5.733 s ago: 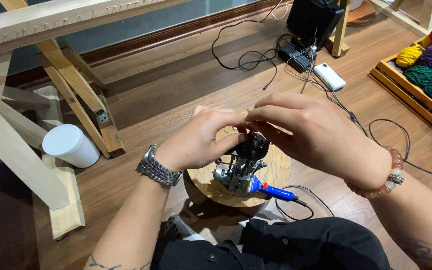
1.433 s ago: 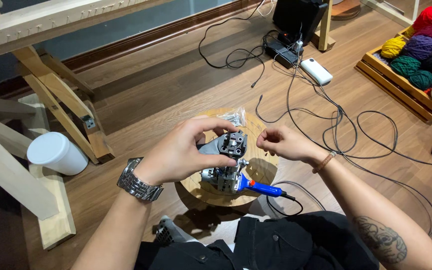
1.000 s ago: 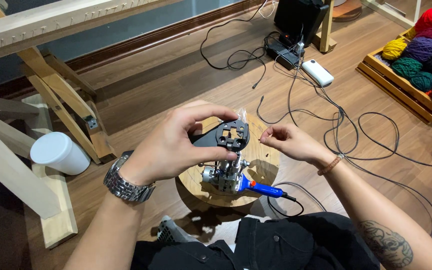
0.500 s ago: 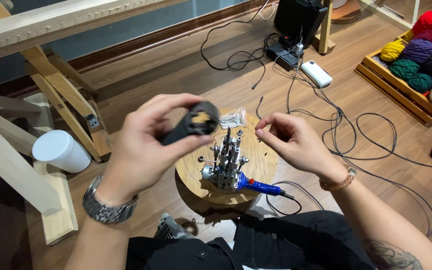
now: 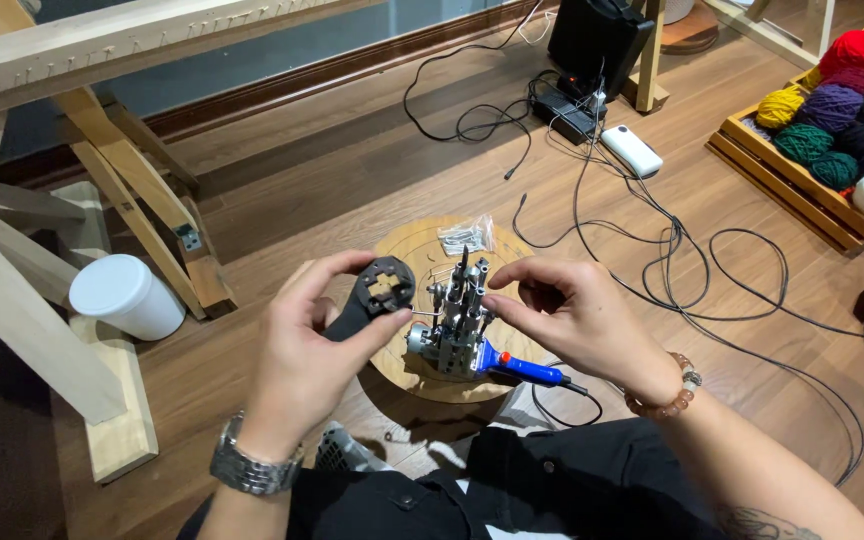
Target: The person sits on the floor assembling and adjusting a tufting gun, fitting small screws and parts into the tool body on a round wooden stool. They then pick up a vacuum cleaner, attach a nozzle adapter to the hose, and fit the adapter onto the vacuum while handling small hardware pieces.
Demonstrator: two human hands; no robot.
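Observation:
My left hand grips a black flat part with a round head and cut-outs, held up just left of a small metal mechanism. That mechanism stands upright on a round wooden board, with posts sticking up and a blue-handled piece at its base. My right hand is at the mechanism's right side, fingertips pinched on one of its upper posts. A small clear bag of metal bits lies on the board behind it.
Black cables trail over the wooden floor to the right. A white cup stands by a wooden frame on the left. A wooden tray of yarn balls is at the far right, a black box behind.
My left hand has lifted the black part off the top of the mechanism and carried it left. My right hand has moved in onto the mechanism's posts.

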